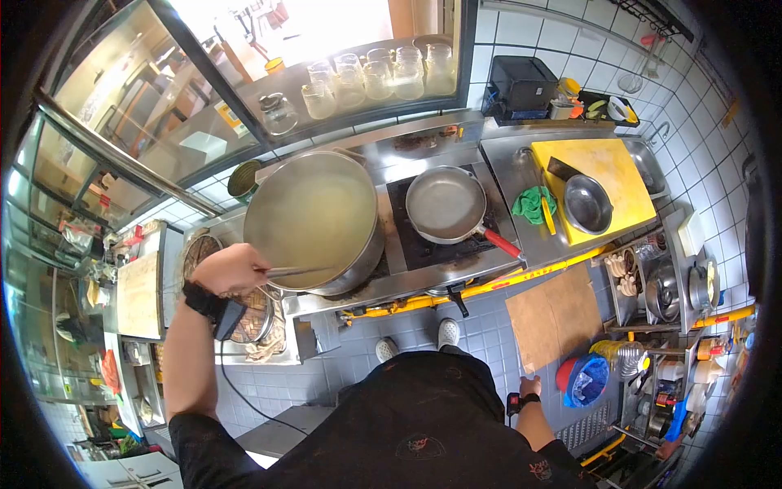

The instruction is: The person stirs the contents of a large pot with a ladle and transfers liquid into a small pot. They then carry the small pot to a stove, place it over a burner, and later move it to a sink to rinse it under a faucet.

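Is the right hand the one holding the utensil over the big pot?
No, the left hand holds the utensil over the big pot, while the right hand is away from both.

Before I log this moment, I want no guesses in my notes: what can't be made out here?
All in the head view:
Inside bottom of the large pot: hidden by the cloudy liquid.
Far end of the slender tool: I can't tell its shape against that liquid.
Left hand: its back partly hides the grip.
Right hand: too small to tell whether it holds anything.
Beyond the bright window: washed out by glare.
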Demonstrator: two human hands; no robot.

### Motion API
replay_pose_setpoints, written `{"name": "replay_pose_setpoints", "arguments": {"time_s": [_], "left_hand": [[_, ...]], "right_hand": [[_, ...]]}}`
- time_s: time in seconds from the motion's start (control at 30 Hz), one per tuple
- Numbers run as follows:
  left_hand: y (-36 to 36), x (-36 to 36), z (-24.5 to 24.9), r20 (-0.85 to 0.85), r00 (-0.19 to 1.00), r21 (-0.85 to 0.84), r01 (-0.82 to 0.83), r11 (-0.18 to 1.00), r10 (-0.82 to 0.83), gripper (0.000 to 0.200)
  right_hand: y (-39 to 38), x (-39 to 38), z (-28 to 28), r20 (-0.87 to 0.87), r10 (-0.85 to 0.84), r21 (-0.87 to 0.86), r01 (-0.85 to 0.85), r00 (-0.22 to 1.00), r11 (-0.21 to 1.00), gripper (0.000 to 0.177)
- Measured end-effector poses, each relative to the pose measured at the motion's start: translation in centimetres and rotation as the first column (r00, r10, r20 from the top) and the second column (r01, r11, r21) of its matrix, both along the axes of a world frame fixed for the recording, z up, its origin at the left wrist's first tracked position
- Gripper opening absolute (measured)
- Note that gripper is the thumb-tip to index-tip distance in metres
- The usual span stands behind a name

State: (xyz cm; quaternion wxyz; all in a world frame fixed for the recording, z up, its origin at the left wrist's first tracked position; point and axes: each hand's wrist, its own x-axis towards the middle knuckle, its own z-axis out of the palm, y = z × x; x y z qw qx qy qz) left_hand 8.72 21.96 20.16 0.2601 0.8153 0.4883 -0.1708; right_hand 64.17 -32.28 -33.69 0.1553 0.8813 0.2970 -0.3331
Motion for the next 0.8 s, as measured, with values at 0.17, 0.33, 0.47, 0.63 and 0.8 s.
{"name": "replay_pose_setpoints", "arguments": {"time_s": [0.17, 0.33, 0.47, 0.63, 0.8], "left_hand": [[-0.2, -1.8, 2.6, -0.339, 0.928, 0.131, -0.116, 0.985, 0.154, 0.026], [2.7, -4.9, -1.8, -0.321, 0.921, 0.394, -0.082, 0.915, 0.221, 0.019], [3.5, -2.3, -2.6, -0.245, 0.942, 0.526, -0.071, 0.848, 0.231, 0.015], [5.7, -0.1, -7.4, -0.072, 0.995, 0.550, -0.016, 0.835, 0.066, 0.016], [3.4, 3.8, -6.3, 0.005, 1.000, 0.498, 0.019, 0.867, -0.024, 0.015]], "right_hand": [[-0.7, -0.4, -1.2, 0.051, 0.045, 0.050, -0.048, 0.998, 0.998, 0.076], [1.3, -2.7, 3.6, -0.039, -0.558, 0.317, 0.540, 0.829, 0.780, 0.078], [1.4, -2.8, 4.5, -0.111, -0.594, 0.290, 0.597, 0.797, 0.748, 0.078], [3.4, -4.2, 8.6, -0.050, -0.576, 0.267, 0.567, 0.816, 0.779, 0.075], [3.0, -4.0, 8.1, -0.019, -0.305, 0.135, 0.305, 0.952, 0.943, 0.046]]}}
